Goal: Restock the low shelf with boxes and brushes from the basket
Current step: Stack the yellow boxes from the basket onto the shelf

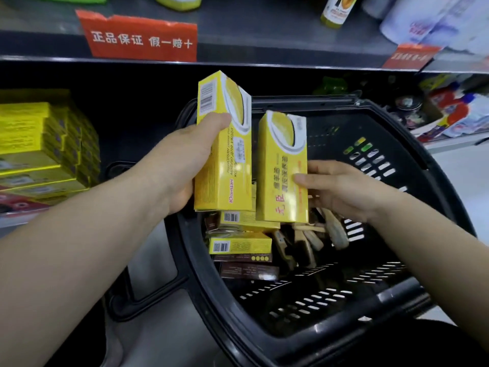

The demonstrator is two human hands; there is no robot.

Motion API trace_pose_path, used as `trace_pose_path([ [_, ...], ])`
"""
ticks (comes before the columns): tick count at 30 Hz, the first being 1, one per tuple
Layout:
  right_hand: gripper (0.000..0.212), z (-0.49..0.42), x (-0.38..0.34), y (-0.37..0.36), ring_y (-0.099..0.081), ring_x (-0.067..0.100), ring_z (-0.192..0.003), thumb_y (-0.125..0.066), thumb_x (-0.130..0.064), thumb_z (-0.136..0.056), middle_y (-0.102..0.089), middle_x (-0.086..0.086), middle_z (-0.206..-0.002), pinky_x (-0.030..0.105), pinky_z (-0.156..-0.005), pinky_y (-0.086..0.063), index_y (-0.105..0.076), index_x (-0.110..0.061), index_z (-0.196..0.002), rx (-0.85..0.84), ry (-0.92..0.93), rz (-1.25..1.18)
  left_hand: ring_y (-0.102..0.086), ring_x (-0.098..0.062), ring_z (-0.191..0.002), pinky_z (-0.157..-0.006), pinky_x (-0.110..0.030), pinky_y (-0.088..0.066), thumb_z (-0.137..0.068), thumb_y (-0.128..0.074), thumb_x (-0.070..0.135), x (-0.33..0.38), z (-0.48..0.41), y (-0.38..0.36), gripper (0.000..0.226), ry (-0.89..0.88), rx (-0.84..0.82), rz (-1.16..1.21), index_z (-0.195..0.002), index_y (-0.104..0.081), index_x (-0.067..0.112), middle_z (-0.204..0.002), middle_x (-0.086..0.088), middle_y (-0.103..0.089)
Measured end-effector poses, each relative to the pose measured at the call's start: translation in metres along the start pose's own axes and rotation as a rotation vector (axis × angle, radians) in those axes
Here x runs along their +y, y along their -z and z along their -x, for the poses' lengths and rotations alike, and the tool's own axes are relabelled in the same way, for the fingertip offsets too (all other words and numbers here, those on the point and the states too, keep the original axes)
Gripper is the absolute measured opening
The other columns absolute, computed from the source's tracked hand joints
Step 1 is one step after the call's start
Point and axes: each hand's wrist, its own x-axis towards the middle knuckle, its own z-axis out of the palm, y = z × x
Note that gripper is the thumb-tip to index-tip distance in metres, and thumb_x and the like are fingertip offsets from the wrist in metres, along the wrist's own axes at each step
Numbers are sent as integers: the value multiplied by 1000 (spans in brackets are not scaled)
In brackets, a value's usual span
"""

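While both hands hover over the black basket [344, 308], the left hand [182, 165] grips one yellow carton [225, 144] and the right hand [341, 189] pinches a second carton [280, 165]. Cartons look light, stiff, crushable; hold by the long sides. Low shelf stack [39, 144] sits left.

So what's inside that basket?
Yellow boxes, brown boxes and brushes lie piled in the basket. The two held boxes cover some of them.
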Motion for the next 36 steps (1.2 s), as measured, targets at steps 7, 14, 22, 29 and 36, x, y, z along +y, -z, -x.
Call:
trace_pose_path([
  [7, 50, 14, -13, -17, -62, 25, -104, -60, -27, -81, -64, 11, -116, 43, -94, -48, -54, -7, -127, -77, 57, -223, -73, -15, -76, -58, -30, -56, -83, -60, 50, -14, -8, 8, 35, -26, 35, 24, -106, -62, 23, -83, 3, -75],
  [14, 48, 9, -15, -37, -62, 26, -106, -61, -28, -83, -64, 11, -120, 45, -94, -49, -53, -11, -128, 0, -6, -184, -70, -17, -87, -69, -32, -55, -87, -56, 49, -27, 3, -2, 48, -18, 5, 18, -124, -47, 20, -100, 1, -71],
  [22, 91, -2, -14, -62, -67, 24, -100, -84, -37, -56, -65, 6, -116, 41, -83, -56, -39, -14, -131, 223, -16, -167, -70, -16, -89, -78, -39, -58, -90, -55, 43, -33, 10, -5, 41, -88, -81, -101, -126, -43, 27, -104, 2, -70],
  [29, 45, 2, -16, -31, -69, 25, -91, -62, -52, -75, -71, 9, -104, 39, -76, -55, -74, -17, -101, -55, 77, -744, -68, -19, -94, -82, -40, -55, -92, -53, 39, -32, 6, -1, 36, -64, -25, -39, -123, -45, 22, -106, -2, -69],
  [36, 47, -5, -12, -41, -69, 24, -93, -54, -57, -80, -71, 7, -107, 40, -76, -55, -71, -22, -105, 95, 53, -520, -68, -16, -91, -71, -32, -54, -93, -52, 39, -30, 6, 2, 30, -62, 0, -34, -117, -48, 22, -103, 0, -70],
])
